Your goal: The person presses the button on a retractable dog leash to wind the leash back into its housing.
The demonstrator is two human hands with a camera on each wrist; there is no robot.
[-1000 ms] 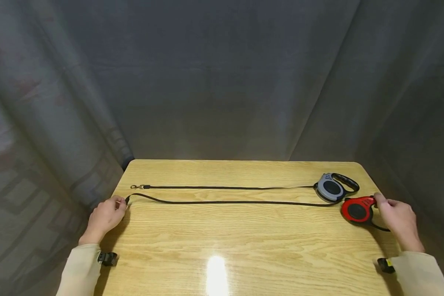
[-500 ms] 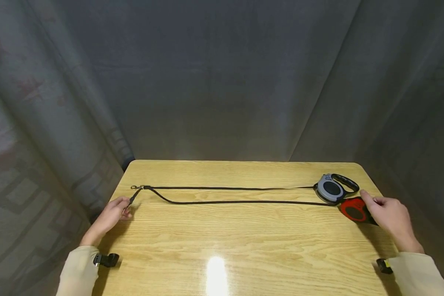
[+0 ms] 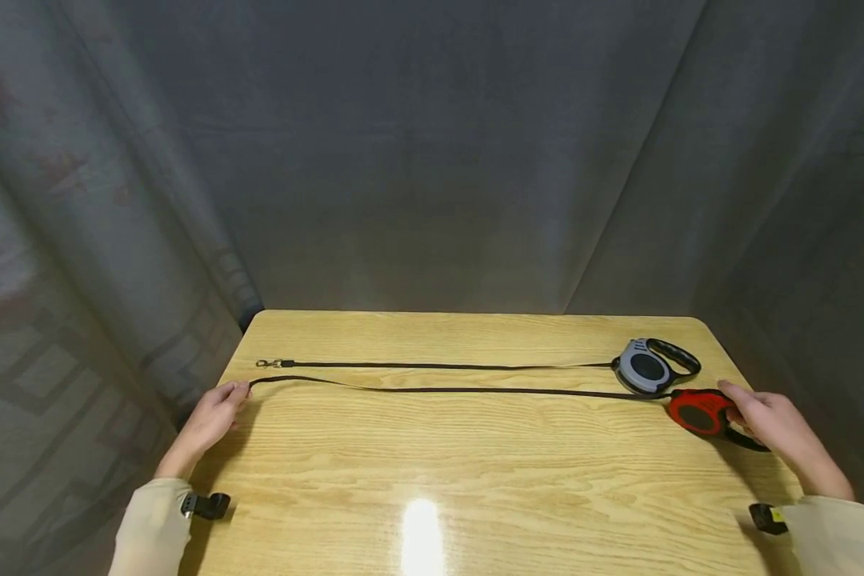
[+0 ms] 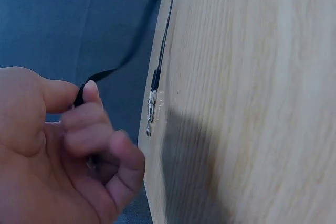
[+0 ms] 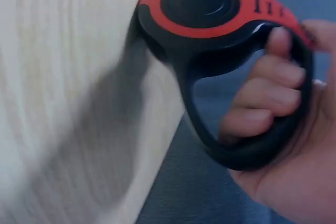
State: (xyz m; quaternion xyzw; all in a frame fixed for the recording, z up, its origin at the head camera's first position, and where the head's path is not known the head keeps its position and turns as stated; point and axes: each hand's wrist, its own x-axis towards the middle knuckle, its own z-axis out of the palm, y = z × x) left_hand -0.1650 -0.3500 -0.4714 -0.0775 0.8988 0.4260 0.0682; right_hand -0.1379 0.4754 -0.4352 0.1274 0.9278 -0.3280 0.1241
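In the head view my right hand (image 3: 781,432) holds a red and black retractable dog leash (image 3: 694,412) at the table's right side. The right wrist view shows several fingers curled through the loop of its black handle (image 5: 197,114). From its casing a black strap (image 3: 490,390) runs left across the table. My left hand (image 3: 212,418) pinches that strap near its far end between thumb and forefinger, as the left wrist view shows. The other fingers curl in, and a small shiny bit (image 4: 92,162), perhaps the clip, shows among them; most of it is hidden.
Behind lies a grey retractable leash (image 3: 646,366), its strap (image 3: 432,366) stretched left to a metal clip (image 3: 268,363). The red leash lies close beside its casing. Dark curtains (image 3: 403,160) stand around the wooden table (image 3: 403,456).
The red leash and my right hand have shifted left, then back right. My left hand has changed its hold on the strap end; the strap's slack near it has been drawn out leftward.
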